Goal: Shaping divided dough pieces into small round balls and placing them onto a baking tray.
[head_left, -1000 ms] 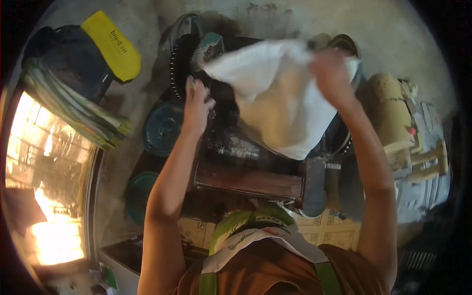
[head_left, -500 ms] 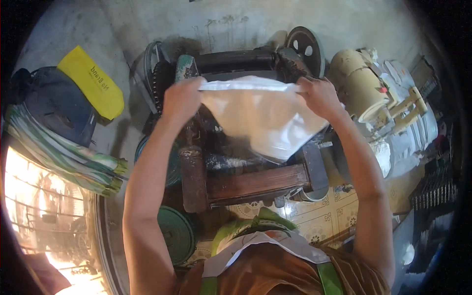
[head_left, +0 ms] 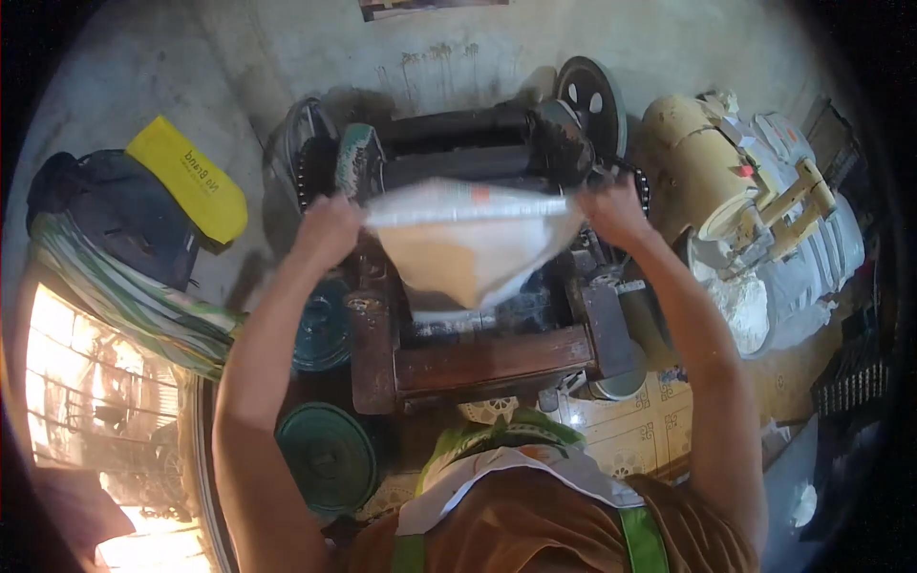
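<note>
Stretched between my hands is a white, sack-like sheet (head_left: 463,244), cream-toned in its sagging middle, with a small orange mark near the top; motion blurs it. My left hand (head_left: 331,229) is closed on its left upper corner. At the opposite corner, the fingers of my right hand (head_left: 616,208) are closed too. The sheet hangs above a dark roller machine (head_left: 458,158) with a worn frame and a reddish-brown wooden front bar (head_left: 492,358). It hides part of the machine's bed.
A cream-coloured mixer (head_left: 683,158) and a bowl of white powder (head_left: 740,310) stand at right. At left are a yellow bag (head_left: 186,177), a dark backpack (head_left: 119,210) and striped cloth (head_left: 124,296). Round green lids (head_left: 330,458) lie low left. A black wheel (head_left: 592,105) flanks the machine.
The sheet has come down and nearer to me, its upper edge drawn wider. Both hands have lowered, the left moving slightly outward. The view has shifted a little.
</note>
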The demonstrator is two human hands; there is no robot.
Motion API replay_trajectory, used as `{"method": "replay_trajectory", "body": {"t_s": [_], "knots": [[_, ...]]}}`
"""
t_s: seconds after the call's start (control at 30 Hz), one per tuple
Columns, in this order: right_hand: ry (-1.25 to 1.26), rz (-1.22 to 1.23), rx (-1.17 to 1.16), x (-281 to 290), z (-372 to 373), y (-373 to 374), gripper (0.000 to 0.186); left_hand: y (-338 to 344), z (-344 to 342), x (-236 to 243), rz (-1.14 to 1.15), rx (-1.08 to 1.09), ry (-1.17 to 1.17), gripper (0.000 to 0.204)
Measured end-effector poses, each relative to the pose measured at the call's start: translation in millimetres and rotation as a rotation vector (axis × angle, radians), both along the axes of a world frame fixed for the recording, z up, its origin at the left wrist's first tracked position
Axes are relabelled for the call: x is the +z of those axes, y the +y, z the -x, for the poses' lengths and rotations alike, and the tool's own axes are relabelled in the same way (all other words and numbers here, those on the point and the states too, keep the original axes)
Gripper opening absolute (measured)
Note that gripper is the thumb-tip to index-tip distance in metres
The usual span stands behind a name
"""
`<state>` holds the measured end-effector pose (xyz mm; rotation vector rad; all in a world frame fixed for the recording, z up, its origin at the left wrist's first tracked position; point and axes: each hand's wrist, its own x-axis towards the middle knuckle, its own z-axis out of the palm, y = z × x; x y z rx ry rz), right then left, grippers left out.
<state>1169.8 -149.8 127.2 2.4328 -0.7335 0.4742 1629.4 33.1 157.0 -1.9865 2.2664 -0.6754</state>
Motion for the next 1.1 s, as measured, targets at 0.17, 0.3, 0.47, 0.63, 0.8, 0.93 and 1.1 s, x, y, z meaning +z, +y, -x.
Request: {"method": "replay_trajectory", "body": {"t_s": [0.17, 0.3, 0.47, 0.63, 0.8, 0.93, 1.1], "knots": [[-0.316, -0.435, -0.080, 72.0, -12.2, -21.3, 0.020, 5.0, -12.3, 61.7, 0.300, 0.043, 0.385, 0.021], [-1.013, -0.790, 0.231, 125.7, -19.9, 7.8, 0.024, -0.3, -5.4, 50.7, 0.396, 0.155, 0.830, 0.034], [-1.024, -1.363, -0.049, -131.0, -9.1, -15.5, 0.054, 2.6, 53.0, -124.7, 0.266, 0.434, 1.437, 0.042], [-1.158, -1.777, -0.352, -256.1, 63.5, 100.7, 0.043, 139.6, 75.3, -255.7, 0.005, 0.487, 1.854, 0.040], [-1.517, -1.515, -0.002, -185.9, 78.5, 186.9, 0.043, 190.5, 137.9, -228.3, 0.224, 0.319, 1.410, 0.039], [-0.395, -0.968, -0.188, -195.3, 106.1, 155.5, 0.039, 190.7, 97.0, -241.7, -0.001, 0.228, 1.048, 0.039], [-0.935, -1.211, 0.119, -141.1, 107.6, 124.3, 0.048, 153.7, 73.9, -155.8, 0.194, 0.100, 1.338, 0.034]]}}
